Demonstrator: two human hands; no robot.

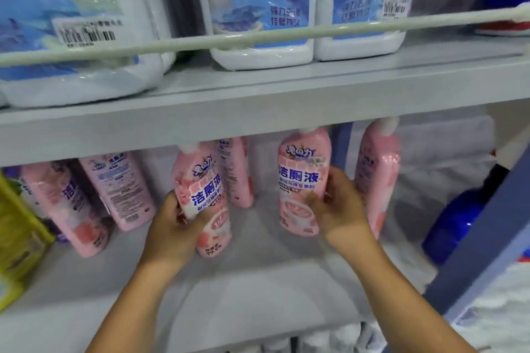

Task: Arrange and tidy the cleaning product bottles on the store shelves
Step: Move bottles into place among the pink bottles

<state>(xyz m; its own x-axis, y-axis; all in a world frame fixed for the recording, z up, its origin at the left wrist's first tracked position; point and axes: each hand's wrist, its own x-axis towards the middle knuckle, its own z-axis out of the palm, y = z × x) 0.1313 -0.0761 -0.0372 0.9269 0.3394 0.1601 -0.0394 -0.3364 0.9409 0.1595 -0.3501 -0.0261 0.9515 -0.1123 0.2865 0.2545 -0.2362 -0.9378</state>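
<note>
**Pink bottles: both in hand, labels forward**

Pink bottle, left (200, 200), stands on the lower shelf (258, 281), long axis near upright, top tilted slightly away. The left hand (175, 226) grips its lower body, fingers curled round it. Pink bottle, right (301, 186), stands upright just beyond the right hand (335, 206), whose fingers wrap its side. Each hand is nearest its own bottle. Judged next: squaring both into a row.
</note>
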